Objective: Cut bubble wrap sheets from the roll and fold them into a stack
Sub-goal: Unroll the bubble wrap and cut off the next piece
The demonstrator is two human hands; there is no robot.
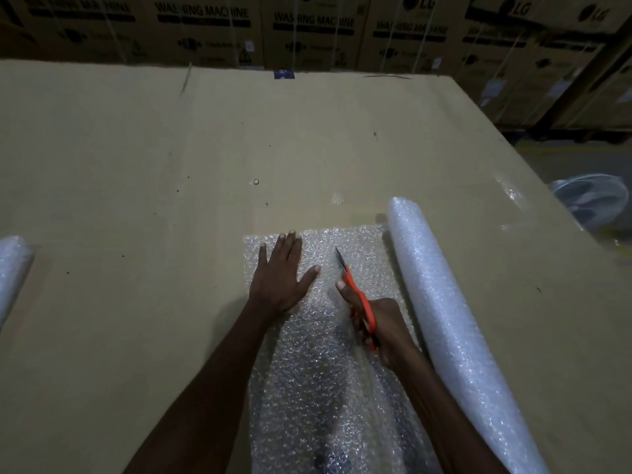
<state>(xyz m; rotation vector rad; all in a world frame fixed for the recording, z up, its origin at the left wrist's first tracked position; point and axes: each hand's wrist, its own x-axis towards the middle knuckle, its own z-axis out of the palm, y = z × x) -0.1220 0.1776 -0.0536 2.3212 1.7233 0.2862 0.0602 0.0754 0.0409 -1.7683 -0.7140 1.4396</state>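
Around the cardboard-covered table [136,148], washing machine cartons [307,32] line the far edge and a second roll [12,268] lies left, while the left hand [280,275] presses flat on the bubble wrap sheet [307,371] beside its roll [444,319] and the right hand [383,326] grips orange scissors [359,299].

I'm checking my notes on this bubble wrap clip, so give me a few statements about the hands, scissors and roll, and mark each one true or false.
1. The left hand presses flat on the bubble wrap sheet. True.
2. The right hand holds blue scissors. False: the scissors have orange handles.
3. The roll lies to the right of the sheet. True.
4. The scissor blades point toward the person. False: they point away, toward the sheet's far edge.
5. The sheet lies on a cardboard surface. True.
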